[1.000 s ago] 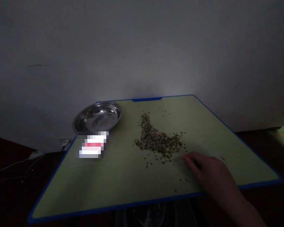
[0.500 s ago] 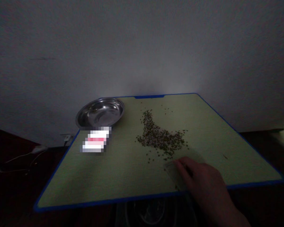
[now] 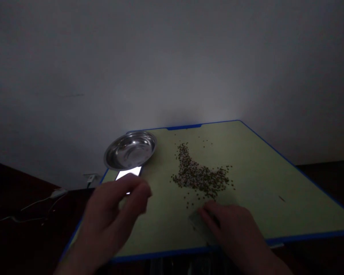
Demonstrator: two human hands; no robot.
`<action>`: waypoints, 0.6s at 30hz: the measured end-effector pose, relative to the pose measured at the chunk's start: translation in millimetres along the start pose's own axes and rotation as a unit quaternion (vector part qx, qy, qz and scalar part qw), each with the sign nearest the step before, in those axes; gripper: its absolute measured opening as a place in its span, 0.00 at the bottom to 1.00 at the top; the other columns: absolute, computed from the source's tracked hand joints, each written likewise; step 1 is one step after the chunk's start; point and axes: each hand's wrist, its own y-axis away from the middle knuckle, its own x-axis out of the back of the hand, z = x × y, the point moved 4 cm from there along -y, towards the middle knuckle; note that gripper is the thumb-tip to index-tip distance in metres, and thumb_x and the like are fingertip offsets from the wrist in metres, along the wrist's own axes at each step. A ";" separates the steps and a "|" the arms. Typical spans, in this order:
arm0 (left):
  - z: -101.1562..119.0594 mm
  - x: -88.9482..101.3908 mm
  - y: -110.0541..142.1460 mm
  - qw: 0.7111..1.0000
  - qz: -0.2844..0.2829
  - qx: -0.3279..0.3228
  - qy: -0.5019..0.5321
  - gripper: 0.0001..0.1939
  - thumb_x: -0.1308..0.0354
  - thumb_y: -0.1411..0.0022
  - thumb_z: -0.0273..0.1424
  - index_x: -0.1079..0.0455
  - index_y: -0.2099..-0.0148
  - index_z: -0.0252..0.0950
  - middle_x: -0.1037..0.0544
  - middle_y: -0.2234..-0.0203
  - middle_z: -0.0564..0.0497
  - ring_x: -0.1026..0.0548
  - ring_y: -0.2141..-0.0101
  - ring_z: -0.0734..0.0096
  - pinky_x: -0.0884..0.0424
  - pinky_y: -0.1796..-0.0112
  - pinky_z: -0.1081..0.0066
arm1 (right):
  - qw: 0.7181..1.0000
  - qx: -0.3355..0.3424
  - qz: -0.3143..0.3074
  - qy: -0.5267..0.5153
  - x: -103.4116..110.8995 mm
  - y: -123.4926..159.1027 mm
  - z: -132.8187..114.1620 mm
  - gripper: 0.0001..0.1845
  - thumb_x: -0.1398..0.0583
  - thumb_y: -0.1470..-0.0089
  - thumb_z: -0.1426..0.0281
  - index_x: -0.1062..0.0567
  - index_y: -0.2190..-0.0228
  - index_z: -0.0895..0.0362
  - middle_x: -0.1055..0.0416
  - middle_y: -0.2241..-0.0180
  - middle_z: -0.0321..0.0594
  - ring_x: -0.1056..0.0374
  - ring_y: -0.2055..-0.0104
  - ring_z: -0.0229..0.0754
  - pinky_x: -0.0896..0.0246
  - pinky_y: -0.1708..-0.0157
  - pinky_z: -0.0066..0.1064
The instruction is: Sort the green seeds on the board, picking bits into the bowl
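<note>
A patch of small dark and pale beans or seeds [image 3: 200, 176] is spread over the light green tabletop [image 3: 263, 183]. Just in front of it, my right hand [image 3: 232, 225] pinches the edge of a see-through piece of plastic [image 3: 199, 225], perhaps a small bag, lying low at the table's near side. My left hand [image 3: 114, 217] is raised over the left part of the table. Its fingers are curled with the thumb against them, and anything inside is hidden. Behind it lies a phone [image 3: 129, 172] with a bright screen, partly covered by the hand.
A shallow steel basin [image 3: 132, 151] stands at the table's back left corner, above the phone. A blue rim [image 3: 160, 255] edges the table, and a grey wall [image 3: 172, 68] rises behind. White cables and a power strip [image 3: 58, 193] lie off to the left.
My left hand has come into view at the lower left, in front of the phone. My right hand still grips the plastic, slightly further left. The view has tilted a little.
</note>
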 end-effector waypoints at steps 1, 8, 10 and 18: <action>5.1 -6.5 -18.9 1.000 -0.015 -0.003 0.014 0.18 0.53 0.32 0.36 0.33 0.72 0.35 0.30 0.80 0.56 0.32 0.78 0.79 0.34 0.75 0.76 | 1.000 0.009 -0.009 -0.008 -1.1 -2.0 -1.7 0.14 0.45 0.42 0.65 0.25 0.77 0.51 0.26 0.85 0.35 0.28 0.83 0.48 0.53 0.82 0.34; -4.3 -57.0 -75.6 0.991 -0.136 0.013 0.006 0.20 0.55 0.34 0.38 0.38 0.76 0.35 0.36 0.84 0.57 0.38 0.81 0.79 0.48 0.78 0.74 | 0.995 0.076 -0.053 -0.037 -3.6 -13.4 -10.3 0.12 0.41 0.46 0.68 0.26 0.79 0.52 0.26 0.84 0.34 0.28 0.82 0.42 0.55 0.80 0.33; -7.8 -65.9 -80.0 0.988 -0.153 0.004 -0.014 0.19 0.55 0.34 0.38 0.38 0.75 0.34 0.36 0.83 0.57 0.38 0.80 0.78 0.50 0.77 0.73 | 0.993 0.096 -0.061 -0.039 -3.8 -15.9 -12.7 0.11 0.39 0.48 0.68 0.25 0.80 0.52 0.26 0.84 0.33 0.29 0.82 0.41 0.56 0.80 0.33; -10.9 -84.9 -92.8 0.982 -0.186 -0.024 -0.031 0.17 0.54 0.34 0.38 0.38 0.73 0.35 0.37 0.82 0.57 0.40 0.79 0.78 0.52 0.76 0.72 | 0.978 0.174 -0.088 -0.072 -1.5 -19.8 -24.7 0.10 0.35 0.53 0.69 0.26 0.82 0.54 0.26 0.85 0.31 0.31 0.85 0.38 0.58 0.81 0.33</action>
